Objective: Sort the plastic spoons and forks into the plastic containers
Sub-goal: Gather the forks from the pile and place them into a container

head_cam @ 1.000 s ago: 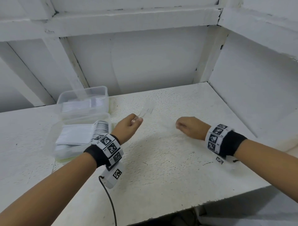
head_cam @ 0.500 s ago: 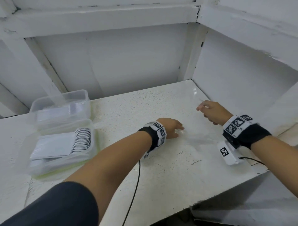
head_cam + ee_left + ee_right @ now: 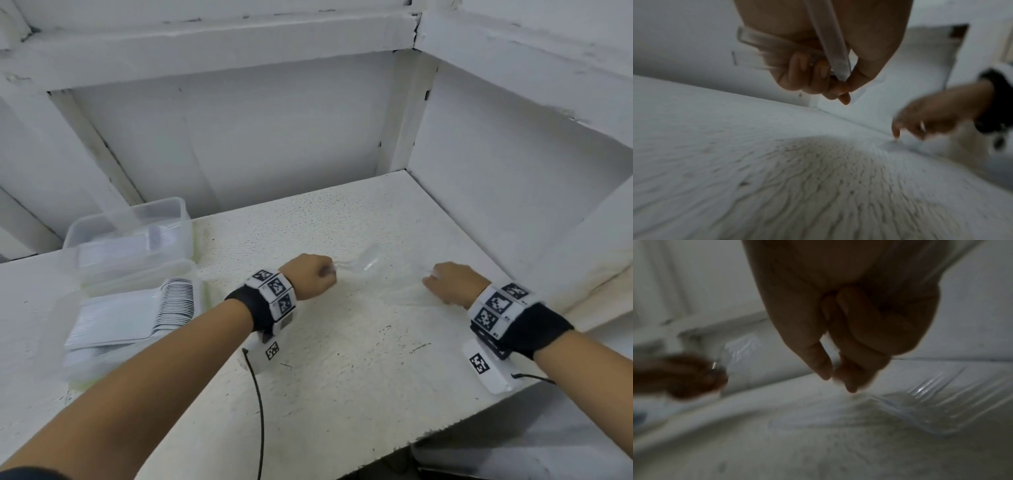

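Head view: a person is working at a white table (image 3: 342, 359) set in a white-walled corner, both wrists wrapped in black bands carrying black-and-white marker blocks. The left hand (image 3: 310, 281) is curling into a fist above the middle of the table and gripping clear plastic cutlery; a clear spoon (image 3: 368, 262) is sticking out of the fist toward the back wall, bowl end away from the hand. In the left wrist view the thumb and fingers (image 3: 816, 76) are pinching at least two clear handles (image 3: 830, 48), which are crossing each other in the palm; blur is hiding whether the second piece is a spoon or a fork. The right hand (image 3: 452, 282) is lying low over the table's right side, well apart from the left, fingers bunched and pointing down at the surface. The right wrist view is showing thumb and fingertips (image 3: 849, 374) drawn close together just above the tabletop, with a clear plastic fork (image 3: 925, 395) lying flat beside them; whether they are pinching anything cannot be told. Two clear plastic containers are standing at the table's left edge, the far container (image 3: 133, 233) touching the near container (image 3: 137, 308), both holding stacked clear cutlery.
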`<state>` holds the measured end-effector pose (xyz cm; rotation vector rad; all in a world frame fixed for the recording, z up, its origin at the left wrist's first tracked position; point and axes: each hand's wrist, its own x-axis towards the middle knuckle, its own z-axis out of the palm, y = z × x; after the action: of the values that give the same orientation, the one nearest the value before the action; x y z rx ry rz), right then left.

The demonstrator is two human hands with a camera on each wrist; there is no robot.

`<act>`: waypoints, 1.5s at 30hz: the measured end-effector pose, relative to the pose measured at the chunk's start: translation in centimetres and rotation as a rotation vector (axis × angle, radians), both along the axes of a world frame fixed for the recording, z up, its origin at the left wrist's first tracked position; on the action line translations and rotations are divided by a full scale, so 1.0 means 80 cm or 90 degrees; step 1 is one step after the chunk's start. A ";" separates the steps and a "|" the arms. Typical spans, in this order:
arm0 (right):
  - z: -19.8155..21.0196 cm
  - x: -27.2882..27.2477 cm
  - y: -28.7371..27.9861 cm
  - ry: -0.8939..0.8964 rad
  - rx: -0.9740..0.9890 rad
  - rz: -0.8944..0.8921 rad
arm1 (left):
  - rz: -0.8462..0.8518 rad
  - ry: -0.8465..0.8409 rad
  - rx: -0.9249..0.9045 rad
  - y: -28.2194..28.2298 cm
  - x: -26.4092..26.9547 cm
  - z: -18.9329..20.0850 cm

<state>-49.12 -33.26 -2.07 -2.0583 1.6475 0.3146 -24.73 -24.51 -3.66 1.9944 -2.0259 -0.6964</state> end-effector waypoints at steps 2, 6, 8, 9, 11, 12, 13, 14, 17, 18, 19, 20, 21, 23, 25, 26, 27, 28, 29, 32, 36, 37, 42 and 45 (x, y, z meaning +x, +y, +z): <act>-0.012 0.004 0.009 0.058 -0.007 0.040 | 0.058 0.026 -0.019 0.010 0.011 0.000; -0.020 0.022 0.017 0.068 -0.051 0.067 | 0.123 0.082 -0.025 0.027 0.022 -0.002; -0.022 0.034 0.020 0.061 -0.053 0.075 | 0.149 0.137 -0.030 0.034 0.025 -0.002; -0.024 0.040 0.022 0.054 -0.052 0.084 | 0.159 0.162 -0.033 0.038 0.025 -0.002; -0.028 0.053 0.030 0.033 -0.055 0.109 | 0.189 0.231 -0.034 0.045 0.025 0.000; -0.029 0.060 0.034 0.020 -0.064 0.123 | 0.207 0.275 -0.030 0.049 0.024 0.001; -0.031 0.067 0.038 0.006 -0.074 0.138 | 0.223 0.315 -0.025 0.052 0.025 0.002; -0.033 0.075 0.042 -0.009 -0.086 0.152 | 0.232 0.345 -0.022 0.056 0.026 0.003; -0.038 0.100 0.052 -0.014 -0.109 0.211 | 0.247 0.380 -0.023 0.063 0.029 0.001; -0.040 0.107 0.055 0.002 -0.111 0.236 | 0.252 0.382 -0.021 0.066 0.030 0.000; -0.042 0.112 0.056 0.014 -0.111 0.255 | 0.256 0.380 -0.018 0.068 0.031 -0.002; -0.042 0.116 0.057 0.016 -0.111 0.263 | 0.259 0.377 -0.016 0.070 0.033 -0.003; -0.042 0.118 0.056 0.006 -0.108 0.257 | 0.263 0.372 -0.013 0.072 0.034 -0.004; -0.042 0.116 0.055 -0.049 -0.096 0.227 | 0.276 0.367 -0.011 0.075 0.037 -0.007; -0.039 0.112 0.054 -0.135 -0.071 0.182 | 0.290 0.365 -0.012 0.077 0.038 -0.008; -0.036 0.110 0.053 -0.184 -0.049 0.153 | 0.294 0.363 -0.012 0.079 0.038 -0.008; -0.034 0.108 0.051 -0.243 -0.017 0.119 | 0.296 0.361 -0.013 0.080 0.037 -0.007; -0.029 0.106 0.049 -0.307 0.023 0.083 | 0.297 0.358 -0.015 0.080 0.037 -0.007; -0.025 0.105 0.048 -0.372 0.064 0.046 | 0.299 0.357 -0.017 0.080 0.036 -0.007; -0.015 0.100 0.049 -0.542 0.187 -0.085 | 0.314 0.372 -0.024 0.076 0.031 -0.007; -0.011 0.094 0.052 -0.727 0.351 -0.228 | 0.352 0.381 -0.011 0.061 0.019 -0.006; -0.010 0.093 0.052 -0.755 0.387 -0.259 | 0.349 0.365 -0.011 0.055 0.015 -0.007; -0.013 0.078 0.040 -0.780 0.363 -0.416 | 0.274 0.140 0.005 0.011 -0.011 -0.015; -0.018 0.068 0.033 -0.762 0.284 -0.464 | 0.210 0.065 0.074 -0.018 -0.032 -0.018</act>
<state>-43.70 -30.64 -3.49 -0.8275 1.2075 -0.6308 -27.28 -25.93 -5.13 2.2350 -1.5782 -0.8356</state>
